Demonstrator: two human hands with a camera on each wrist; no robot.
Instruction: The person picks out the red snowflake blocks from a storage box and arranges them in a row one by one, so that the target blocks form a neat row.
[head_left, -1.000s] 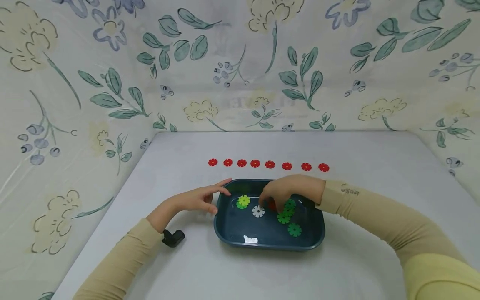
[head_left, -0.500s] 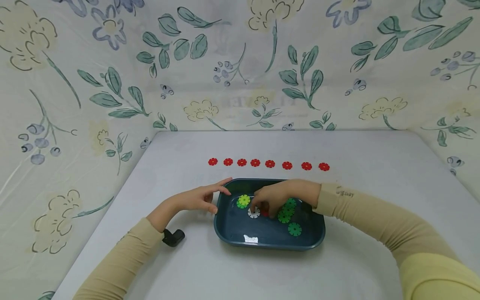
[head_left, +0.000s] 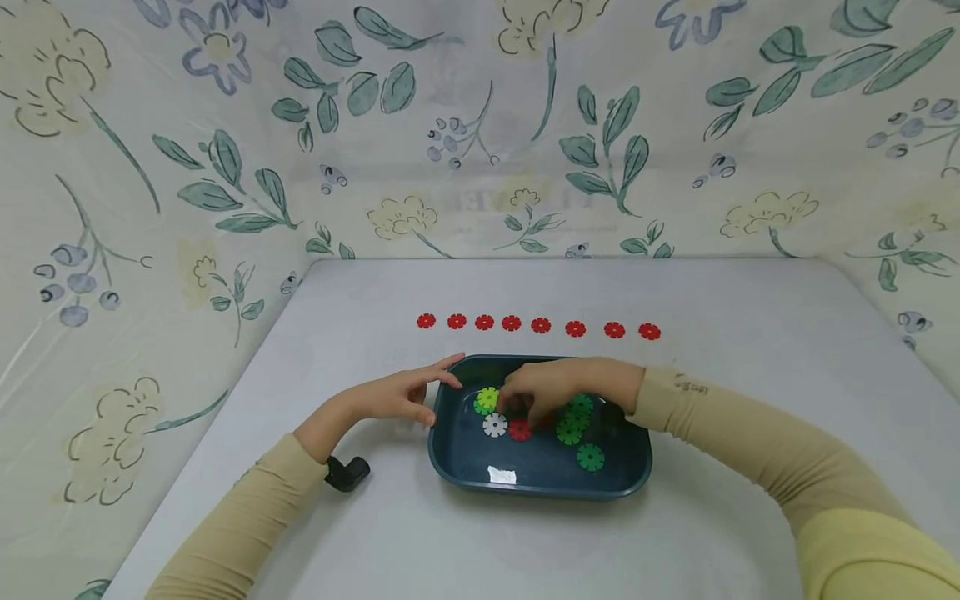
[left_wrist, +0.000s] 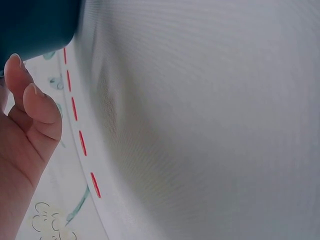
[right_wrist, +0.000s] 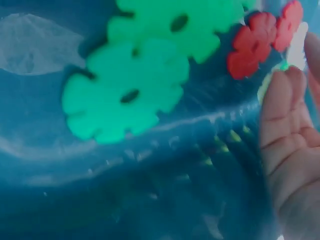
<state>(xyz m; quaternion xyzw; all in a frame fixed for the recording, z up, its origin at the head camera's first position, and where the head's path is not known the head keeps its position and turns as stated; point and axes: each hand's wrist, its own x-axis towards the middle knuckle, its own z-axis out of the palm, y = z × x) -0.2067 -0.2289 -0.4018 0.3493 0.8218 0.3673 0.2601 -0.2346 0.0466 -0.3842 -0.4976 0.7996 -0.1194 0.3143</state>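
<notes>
A dark blue tray (head_left: 540, 490) stands on the white table. My left hand (head_left: 393, 396) is at its left rim, index finger reaching over the edge and thumb at the side wall. My right hand (head_left: 543, 390) is inside the tray, palm down, fingertips bent toward the yellow snowflake disc (head_left: 487, 397). Close to those fingers lie a white snowflake disc (head_left: 495, 425) and a red snowflake disc (head_left: 520, 430). Another red disc (right_wrist: 252, 45) is partly under the hand in the head view. Green discs (head_left: 591, 457) lie to the right. I see nothing held.
Several red snowflake discs (head_left: 512, 323) lie in a spaced row on the table (head_left: 712, 292) behind the tray. A black device (head_left: 347, 474) sits at my left wrist. Flower-patterned cloth (head_left: 480, 192) rises behind the table and along its sides.
My right hand has moved left inside the tray. The white disc has shifted left, and a red disc now shows beside it. My left hand stays at the rim.
</notes>
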